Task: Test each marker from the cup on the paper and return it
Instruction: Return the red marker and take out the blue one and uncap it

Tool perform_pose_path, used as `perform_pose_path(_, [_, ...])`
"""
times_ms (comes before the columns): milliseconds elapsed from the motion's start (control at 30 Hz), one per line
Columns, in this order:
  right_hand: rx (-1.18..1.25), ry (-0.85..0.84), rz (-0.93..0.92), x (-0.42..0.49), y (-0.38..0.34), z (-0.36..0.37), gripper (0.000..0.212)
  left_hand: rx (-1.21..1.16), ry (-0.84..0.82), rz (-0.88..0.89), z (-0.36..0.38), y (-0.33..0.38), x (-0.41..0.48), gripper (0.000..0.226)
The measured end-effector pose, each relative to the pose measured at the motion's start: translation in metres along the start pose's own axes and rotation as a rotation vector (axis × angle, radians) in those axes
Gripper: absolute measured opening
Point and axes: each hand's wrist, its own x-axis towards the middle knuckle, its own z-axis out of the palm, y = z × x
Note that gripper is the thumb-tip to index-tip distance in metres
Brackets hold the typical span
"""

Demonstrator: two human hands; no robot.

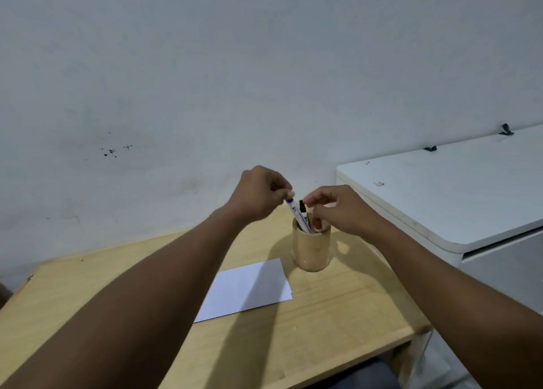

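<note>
A round wooden cup [311, 247] stands on the wooden table [338, 315], holding a few markers. My left hand [260, 193] pinches the top of a white marker with a blue end [297, 213], whose lower part still sits tilted inside the cup. Next to it a black-capped marker [302, 206] stands in the cup, and a red-tipped one [318, 222] shows at the rim. My right hand [338, 208] hovers over the cup with fingertips close to the black marker's cap; contact is unclear. A white sheet of paper [249, 288] lies in front of the cup, to its left.
A white cabinet or appliance lid [455, 188] stands right of the table, higher than the tabletop. A pale wall [205, 80] rises directly behind the table. The table's front edge runs near the bottom of the view.
</note>
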Motion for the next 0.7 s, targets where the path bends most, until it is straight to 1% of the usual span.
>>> perform_pose_path(133, [0.029,-0.078,-0.116,0.010,-0.042,0.013,0.017,-0.123,0.087,-0.073,-0.055,-0.005,-0.001,0.013])
perform_pose_path(267, [0.089,-0.148,-0.203,0.023,-0.086,0.036,0.018,-0.385,0.179,-0.149,-0.101,-0.028,-0.022,0.014])
perform_pose_path(333, [0.097,-0.211,-0.206,0.023,-0.104,0.051,0.022,-0.509,0.238,-0.212,-0.116,-0.045,-0.040,0.016])
perform_pose_path(467, [0.144,-0.422,-0.112,0.015,-0.121,0.098,0.029,-0.706,0.386,-0.368,-0.127,-0.089,-0.087,0.018])
perform_pose_path(500, [0.214,-0.454,-0.082,0.012,-0.121,0.112,0.028,-0.732,0.406,-0.404,-0.127,-0.100,-0.099,0.019])
perform_pose_path(567, [0.444,-0.480,0.014,0.006,-0.120,0.140,0.024,-0.775,0.426,-0.461,-0.125,-0.120,-0.123,0.021])
perform_pose_path(700, [0.935,-0.479,0.300,-0.010,-0.113,0.193,0.014,-0.910,0.424,-0.544,-0.123,-0.146,-0.158,0.021])
